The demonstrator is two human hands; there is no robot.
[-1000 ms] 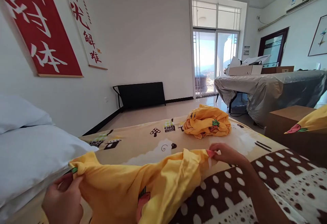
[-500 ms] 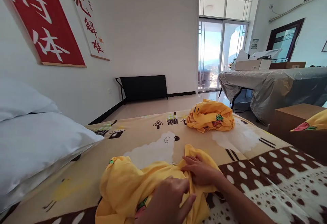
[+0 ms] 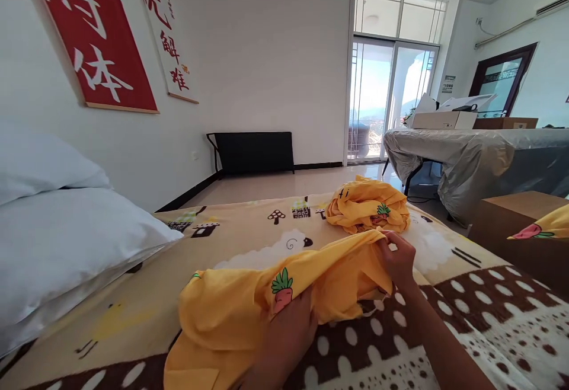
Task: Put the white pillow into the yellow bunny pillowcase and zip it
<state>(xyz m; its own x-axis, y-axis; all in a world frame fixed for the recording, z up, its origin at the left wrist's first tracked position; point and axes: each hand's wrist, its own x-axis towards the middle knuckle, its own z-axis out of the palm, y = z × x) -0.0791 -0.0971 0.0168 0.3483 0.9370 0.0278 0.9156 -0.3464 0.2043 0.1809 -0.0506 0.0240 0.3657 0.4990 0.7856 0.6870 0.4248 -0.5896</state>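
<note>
A yellow fabric piece [image 3: 222,313] with a carrot print lies bunched in front of me, its right part raised off the bed and stretched between my hands. My right hand [image 3: 399,259] pinches its upper right corner, fingers closed on the edge. Lower down, my left hand [image 3: 291,333] grips the same cloth just below a printed carrot; the fabric partly hides its fingers. Beyond my right hand lies a second crumpled yellow cloth [image 3: 368,203] with the same kind of print. Both rest on a patterned blanket [image 3: 253,253] showing sheep and brown dotted bands.
White pillows [image 3: 89,242] are stacked at the left. On the right stand a cardboard box [image 3: 502,224], with yellow cloth at its edge, and a plastic-covered table [image 3: 466,147] bearing boxes. A black folded piece of furniture [image 3: 255,153] leans by the far wall.
My right hand has moved up and right, lifting the cloth's corner and stretching it. My left hand has shifted slightly, and a carrot print now faces up beside it.
</note>
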